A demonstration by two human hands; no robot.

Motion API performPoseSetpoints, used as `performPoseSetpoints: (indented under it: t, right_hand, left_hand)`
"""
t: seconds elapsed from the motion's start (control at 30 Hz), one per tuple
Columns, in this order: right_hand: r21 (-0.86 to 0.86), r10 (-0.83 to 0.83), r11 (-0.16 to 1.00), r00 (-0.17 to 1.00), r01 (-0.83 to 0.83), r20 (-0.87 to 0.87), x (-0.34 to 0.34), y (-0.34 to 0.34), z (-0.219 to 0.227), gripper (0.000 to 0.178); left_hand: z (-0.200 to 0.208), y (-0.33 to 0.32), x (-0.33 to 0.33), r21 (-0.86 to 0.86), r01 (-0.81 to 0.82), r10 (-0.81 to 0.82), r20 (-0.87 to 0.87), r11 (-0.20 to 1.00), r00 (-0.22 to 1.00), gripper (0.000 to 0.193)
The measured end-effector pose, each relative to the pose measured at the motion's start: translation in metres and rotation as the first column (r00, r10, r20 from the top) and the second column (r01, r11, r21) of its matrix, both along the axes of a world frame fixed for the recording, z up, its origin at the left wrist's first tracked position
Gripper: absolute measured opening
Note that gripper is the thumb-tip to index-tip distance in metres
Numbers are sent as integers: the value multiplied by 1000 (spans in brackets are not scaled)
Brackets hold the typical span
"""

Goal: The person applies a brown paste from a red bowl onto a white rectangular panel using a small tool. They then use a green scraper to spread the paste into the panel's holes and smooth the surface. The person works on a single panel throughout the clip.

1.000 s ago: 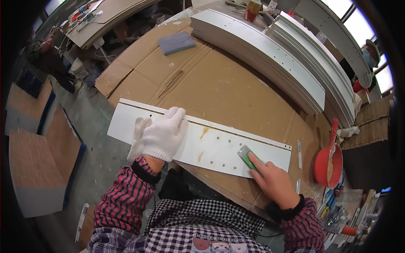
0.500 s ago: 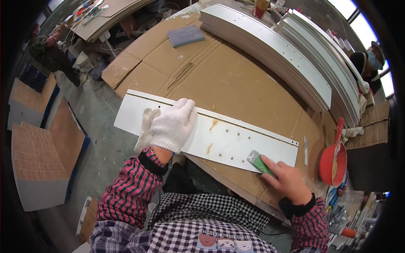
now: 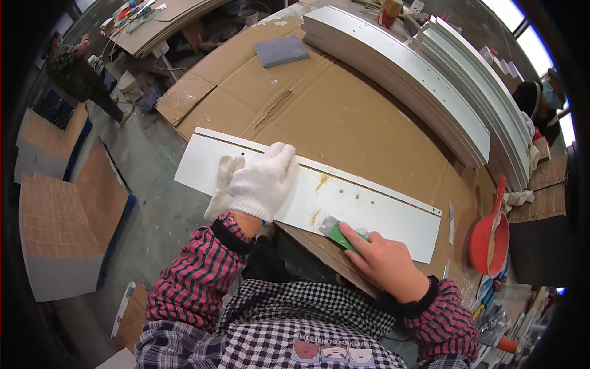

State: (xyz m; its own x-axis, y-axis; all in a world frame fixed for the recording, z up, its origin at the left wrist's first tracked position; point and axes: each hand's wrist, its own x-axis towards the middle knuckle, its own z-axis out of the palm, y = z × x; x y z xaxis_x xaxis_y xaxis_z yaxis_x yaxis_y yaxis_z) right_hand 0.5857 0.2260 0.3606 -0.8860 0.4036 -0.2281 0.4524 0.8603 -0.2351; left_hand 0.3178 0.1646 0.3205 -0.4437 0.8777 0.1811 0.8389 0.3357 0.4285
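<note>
A long white panel (image 3: 369, 218) with a dark groove along its far edge and several small holes lies on the cardboard. My left hand (image 3: 264, 179), in a white knitted glove, rests flat on its left part, fingers stretched out together. Loose white fabric bunches on the thumb side. In my bare right hand (image 3: 384, 261) is a green-handled scraper (image 3: 342, 235), its pale blade tip against the panel near the front edge. Two brownish smears mark the panel between my hands. The scraper and hand cover some of the holes near the front edge.
Stacked white curved panels (image 3: 405, 67) stand at the far right, beside a grey block (image 3: 281, 51) on the cardboard (image 3: 362, 135). A red pan (image 3: 485, 246) and a thin blade (image 3: 452, 215) lie to the right. Two other people are beyond, at far left and far right.
My right hand has slid the scraper left along the panel, toward the smears. My left hand stays pressed on the panel. The whole view has shifted slightly.
</note>
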Motion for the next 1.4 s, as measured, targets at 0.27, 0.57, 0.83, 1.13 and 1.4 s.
performPoseSetpoints:
  t: [0.27,0.57,0.83,1.13,1.4]
  right_hand:
    - [-4,-18,1000,1000,18,-10,8,-6,2,56]
    - [23,-22,999,999,23,-36,-13,-10,-8,61]
    - [-469,-701,704,631,534,-333,66,15,-3,71]
    - [-444,-671,733,656,515,-347,87,7,0,62]
    - [-351,-706,708,637,613,-310,123,18,-4,64]
  left_hand:
    - [-8,2,0,33,15,-14,-18,999,1000,18]
    - [-9,2,0,4,5,-5,-6,1000,1000,19]
    - [-5,-16,-14,205,40,-68,127,978,990,26]
    - [20,-8,118,-86,488,-494,-62,868,867,41]
    - [18,-14,57,-259,287,-292,19,922,956,42]
